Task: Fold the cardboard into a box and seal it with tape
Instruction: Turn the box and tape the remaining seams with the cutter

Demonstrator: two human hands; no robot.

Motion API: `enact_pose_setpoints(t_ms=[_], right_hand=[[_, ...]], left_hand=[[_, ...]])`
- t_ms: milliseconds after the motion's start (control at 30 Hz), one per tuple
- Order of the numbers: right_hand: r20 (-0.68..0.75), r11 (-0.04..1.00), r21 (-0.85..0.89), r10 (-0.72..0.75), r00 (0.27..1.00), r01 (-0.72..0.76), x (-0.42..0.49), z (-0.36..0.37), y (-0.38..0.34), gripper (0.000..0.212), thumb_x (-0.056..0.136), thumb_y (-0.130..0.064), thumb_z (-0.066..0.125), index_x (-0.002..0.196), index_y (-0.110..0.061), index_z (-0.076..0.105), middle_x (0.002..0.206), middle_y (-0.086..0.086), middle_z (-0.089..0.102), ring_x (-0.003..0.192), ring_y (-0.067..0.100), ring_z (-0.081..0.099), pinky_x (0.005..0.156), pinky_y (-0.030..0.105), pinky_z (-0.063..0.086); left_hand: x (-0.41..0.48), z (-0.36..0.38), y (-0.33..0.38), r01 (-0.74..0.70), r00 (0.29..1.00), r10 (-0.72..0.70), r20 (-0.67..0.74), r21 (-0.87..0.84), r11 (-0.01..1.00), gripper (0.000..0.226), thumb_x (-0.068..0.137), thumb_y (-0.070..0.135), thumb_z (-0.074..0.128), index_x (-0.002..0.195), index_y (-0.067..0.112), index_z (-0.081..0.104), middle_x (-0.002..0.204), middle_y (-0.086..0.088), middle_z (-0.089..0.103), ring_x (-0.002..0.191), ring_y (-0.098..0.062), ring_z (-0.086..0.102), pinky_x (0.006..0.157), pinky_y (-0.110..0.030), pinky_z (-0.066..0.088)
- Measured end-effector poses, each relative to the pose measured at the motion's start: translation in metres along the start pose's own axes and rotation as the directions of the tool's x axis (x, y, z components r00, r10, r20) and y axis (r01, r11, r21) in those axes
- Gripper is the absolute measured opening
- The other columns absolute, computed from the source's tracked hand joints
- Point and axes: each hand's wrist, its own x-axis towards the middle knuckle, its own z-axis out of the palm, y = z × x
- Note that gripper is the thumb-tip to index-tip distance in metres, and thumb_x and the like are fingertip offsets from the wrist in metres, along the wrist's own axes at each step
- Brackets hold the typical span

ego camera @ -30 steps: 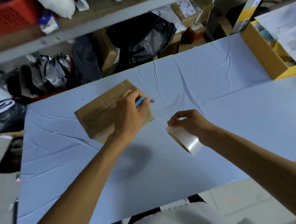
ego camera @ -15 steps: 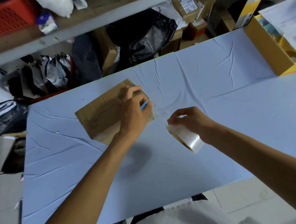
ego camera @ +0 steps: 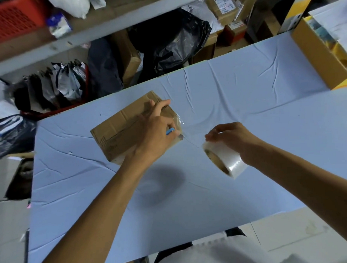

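A small brown cardboard box (ego camera: 116, 132) lies folded on the pale blue table (ego camera: 248, 111), left of centre. My left hand (ego camera: 158, 130) rests on its right end, fingers spread over the top, and grips a blue-handled cutter (ego camera: 170, 131) whose blade meets a clear tape strip (ego camera: 191, 142). That strip runs taut from the box's right edge to a roll of clear tape (ego camera: 224, 158). My right hand (ego camera: 233, 140) holds the roll just above the table, right of the box.
An open yellow-and-brown carton (ego camera: 323, 53) with papers stands at the table's far right corner. Behind the table a shelf (ego camera: 102, 20) holds a red crate (ego camera: 8, 19), black bags (ego camera: 169, 37) and parcels (ego camera: 224, 4). The near table edge is by my body.
My left hand slid down along the box's right end with the cutter, from the top corner to the tape strip. The roll in my right hand stayed almost in place.
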Motion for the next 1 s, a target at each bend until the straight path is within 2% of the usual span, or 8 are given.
enact_pose_setpoints(t_ms=[100,167,333,467,567,700,867,1000], right_hand=[[0.001,0.997,-0.068,-0.038,0.999,0.038,0.002,-0.003,0.007,0.010,0.080,-0.012,0.073,0.071,-0.014,0.070,0.090,0.009,0.073,0.075,0.019,0.060,0.068,0.024,0.043],[0.014,0.994,-0.094,-0.063,0.998,0.064,0.003,-0.003,0.010,0.009,0.080,-0.013,0.073,0.072,-0.013,0.071,0.093,0.012,0.073,0.078,0.021,0.060,0.072,0.027,0.043],[0.076,0.983,-0.096,-0.148,0.986,0.155,0.004,-0.001,0.015,0.008,0.089,-0.013,0.063,0.087,-0.006,0.066,0.074,-0.001,0.061,0.062,0.014,0.050,0.059,0.019,0.037],[0.082,0.963,-0.192,-0.177,0.981,0.190,0.010,0.002,0.023,0.009,0.093,-0.016,0.058,0.087,-0.011,0.061,0.069,-0.005,0.055,0.057,0.012,0.044,0.047,0.015,0.032],[0.077,0.899,-0.377,-0.211,0.975,0.224,0.016,0.003,0.032,0.007,0.092,-0.025,0.057,0.090,-0.019,0.061,0.083,-0.003,0.059,0.071,0.019,0.051,0.060,0.026,0.038],[0.098,0.708,-0.670,-0.213,0.972,0.223,0.014,0.004,0.040,0.018,0.093,-0.035,0.052,0.106,-0.024,0.055,0.094,0.000,0.056,0.086,0.025,0.050,0.076,0.033,0.039],[0.237,0.483,-0.830,-0.150,0.960,0.281,0.015,0.007,0.045,0.040,0.091,-0.033,0.057,0.119,-0.012,0.037,0.110,0.016,0.060,0.102,0.033,0.053,0.085,0.035,0.039],[0.275,0.428,-0.855,-0.106,0.956,0.294,0.010,0.005,0.044,0.045,0.091,-0.032,0.058,0.123,-0.010,0.036,0.114,0.017,0.058,0.105,0.033,0.053,0.085,0.033,0.038]], left_hand=[[0.000,0.002,0.003,0.008,1.000,-0.008,0.015,-0.021,1.000,0.013,0.080,0.013,0.076,0.071,0.005,0.069,0.153,-0.001,0.030,0.144,-0.020,0.018,0.110,-0.023,0.028],[0.001,0.001,0.006,0.018,0.999,-0.018,0.044,-0.002,1.000,0.010,0.079,0.018,0.077,0.075,0.010,0.072,0.153,-0.001,0.029,0.147,-0.028,0.011,0.115,-0.038,0.026],[-0.004,-0.007,0.009,0.033,0.998,-0.030,0.061,-0.040,0.999,0.012,0.078,0.025,0.077,0.077,0.014,0.072,0.155,0.002,0.030,0.148,-0.026,0.004,0.115,-0.037,0.020],[-0.003,-0.011,0.013,0.057,0.997,-0.054,0.058,-0.060,0.997,0.014,0.077,0.029,0.077,0.070,0.024,0.067,0.152,0.004,0.035,0.147,-0.025,0.012,0.117,-0.050,0.020],[-0.002,-0.014,0.015,0.060,0.997,-0.057,0.058,-0.054,0.997,0.014,0.078,0.029,0.077,0.071,0.024,0.067,0.151,0.004,0.037,0.146,-0.025,0.016,0.114,-0.051,0.025],[-0.003,-0.014,0.015,0.076,0.995,-0.074,0.065,-0.025,0.997,0.013,0.080,0.028,0.075,0.077,0.017,0.071,0.152,0.005,0.035,0.147,-0.024,0.011,0.117,-0.046,0.021],[-0.002,-0.014,0.015,0.081,0.994,-0.081,0.067,0.004,0.997,0.011,0.080,0.030,0.075,0.075,0.022,0.069,0.152,0.007,0.036,0.148,-0.025,0.011,0.116,-0.054,0.019],[-0.003,-0.015,0.015,0.077,0.995,-0.075,0.060,-0.031,0.997,0.011,0.079,0.026,0.076,0.075,0.022,0.067,0.152,0.005,0.036,0.148,-0.026,0.009,0.116,-0.042,0.021]])
